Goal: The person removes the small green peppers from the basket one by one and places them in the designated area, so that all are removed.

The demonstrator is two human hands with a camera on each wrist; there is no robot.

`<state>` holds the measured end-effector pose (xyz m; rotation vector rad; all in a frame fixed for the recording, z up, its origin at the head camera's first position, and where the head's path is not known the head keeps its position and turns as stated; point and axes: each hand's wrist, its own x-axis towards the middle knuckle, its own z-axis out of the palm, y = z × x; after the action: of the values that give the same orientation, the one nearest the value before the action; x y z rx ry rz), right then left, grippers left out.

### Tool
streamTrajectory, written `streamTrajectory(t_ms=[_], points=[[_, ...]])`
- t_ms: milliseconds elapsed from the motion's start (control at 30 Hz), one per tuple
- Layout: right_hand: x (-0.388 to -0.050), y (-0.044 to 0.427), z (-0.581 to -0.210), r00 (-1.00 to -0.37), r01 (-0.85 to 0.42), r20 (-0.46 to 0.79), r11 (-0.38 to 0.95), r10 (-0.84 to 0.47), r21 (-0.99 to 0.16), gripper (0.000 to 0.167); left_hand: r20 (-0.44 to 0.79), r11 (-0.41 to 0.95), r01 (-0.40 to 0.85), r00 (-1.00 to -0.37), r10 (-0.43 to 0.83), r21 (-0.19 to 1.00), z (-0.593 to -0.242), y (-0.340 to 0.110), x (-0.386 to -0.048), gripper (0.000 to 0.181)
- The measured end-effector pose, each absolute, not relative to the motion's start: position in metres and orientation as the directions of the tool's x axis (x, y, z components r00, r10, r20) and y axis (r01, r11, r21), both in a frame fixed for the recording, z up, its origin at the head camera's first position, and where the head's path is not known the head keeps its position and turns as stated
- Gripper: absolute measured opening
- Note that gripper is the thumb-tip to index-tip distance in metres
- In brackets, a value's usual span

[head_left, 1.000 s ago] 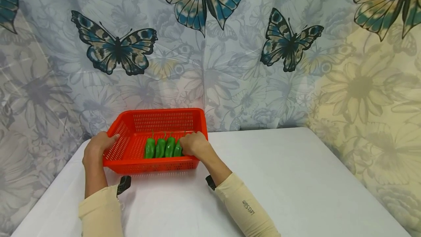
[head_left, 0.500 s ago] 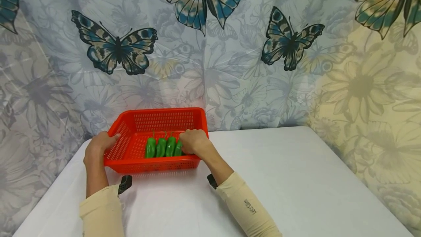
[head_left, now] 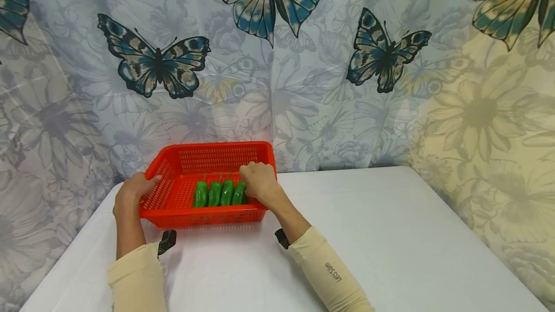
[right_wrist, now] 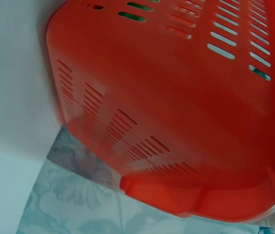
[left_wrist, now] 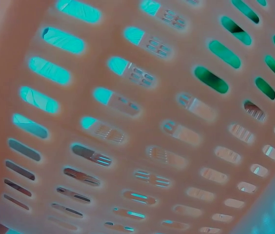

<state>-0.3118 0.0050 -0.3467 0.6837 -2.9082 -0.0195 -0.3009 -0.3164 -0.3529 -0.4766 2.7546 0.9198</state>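
Observation:
A red slotted plastic basket (head_left: pixel 208 150) sits on the table towards the left. Inside, several green peppers (head_left: pixel 227 192) lie side by side near its front wall, stems pointing away. My left hand (head_left: pixel 133 191) grips the basket's left rim, thumb over the inside. My right hand (head_left: pixel 261 184) is inside the right end, beside the rightmost pepper (head_left: pixel 239 193) and covering part of it. Its fingertips are hidden, so whether it holds anything is unclear. Both wrist views show mostly the basket's outer walls (left_wrist: pixel 142 126) (right_wrist: pixel 176 97), with green visible through slots.
A white-covered table (head_left: pixel 360 235) extends to the right and front of the basket. Behind it hangs a butterfly-patterned cloth (head_left: pixel 303 110), close to the basket's back rim.
My right hand has risen slightly and moved right, showing more of the rightmost pepper. The left hand keeps its grip on the rim. The whole head view has shifted slightly.

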Motion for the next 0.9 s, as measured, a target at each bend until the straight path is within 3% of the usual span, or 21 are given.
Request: streamTrajectory(t_ms=[200,333,733,900], points=[[-0.313,0.01,-0.341,-0.879,-0.421,0.277,0.904,-0.387,-0.074,0.036,-0.291,0.749,-0.369,-0.926,-0.242,0.55,-0.351,-0.315,-0.3,0.067],[-0.313,0.016,-0.334,-0.865,-0.445,0.321,0.885,-0.385,-0.137,0.044,-0.301,0.743,-0.383,-0.92,-0.252,0.549,-0.351,-0.313,-0.301,0.067],[-0.31,0.037,-0.315,-0.86,-0.489,0.347,0.801,-0.375,-0.345,0.011,-0.292,0.721,-0.373,-0.925,-0.242,0.584,-0.354,-0.315,-0.301,0.069],[-0.309,0.049,-0.305,-0.874,-0.473,0.324,0.786,-0.361,-0.398,0.01,-0.285,0.718,-0.369,-0.927,-0.242,0.591,-0.355,-0.316,-0.301,0.069]])
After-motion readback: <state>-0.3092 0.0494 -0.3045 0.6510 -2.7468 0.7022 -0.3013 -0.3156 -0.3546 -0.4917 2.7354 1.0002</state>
